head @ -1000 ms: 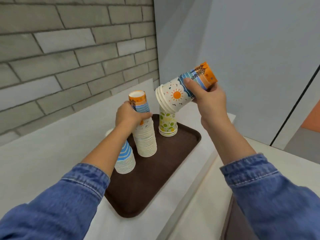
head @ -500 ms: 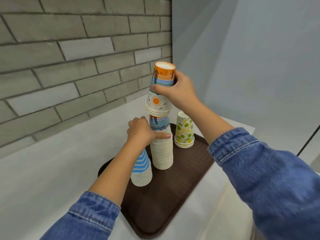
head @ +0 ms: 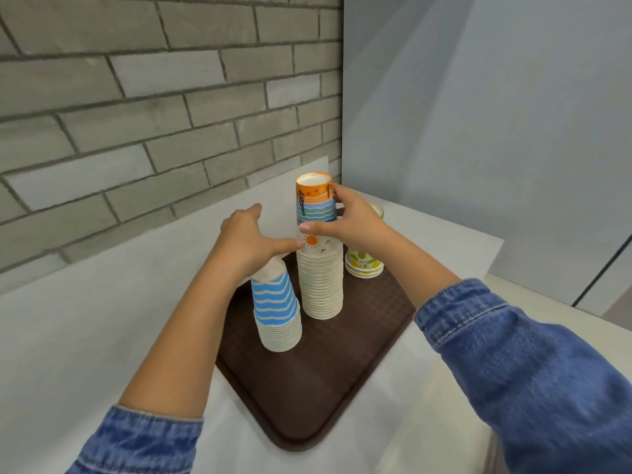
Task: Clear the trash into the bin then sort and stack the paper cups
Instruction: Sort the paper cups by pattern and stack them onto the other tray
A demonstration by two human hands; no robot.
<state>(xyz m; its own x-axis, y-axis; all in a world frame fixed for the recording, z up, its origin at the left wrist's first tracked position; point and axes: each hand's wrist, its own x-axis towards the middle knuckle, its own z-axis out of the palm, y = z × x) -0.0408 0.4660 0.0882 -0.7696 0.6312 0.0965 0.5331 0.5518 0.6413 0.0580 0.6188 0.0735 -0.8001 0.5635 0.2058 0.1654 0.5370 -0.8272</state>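
Hands flank sun-print cup stack (head: 319, 268): right hand (head: 345, 224) grips it, left hand (head: 246, 244) apparently open, thumb touching.

Soft, even light fills the scene, bright without glare. A broad pale band slants across the grey wall (head: 478, 97) at upper right. Shadows on the white surface (head: 85, 319) are faint and diffuse. Wide-angle distortion bows the brick wall (head: 136, 97) lines and stretches the denim sleeves (head: 530, 371) at the lower edges, where detail turns slightly soft.
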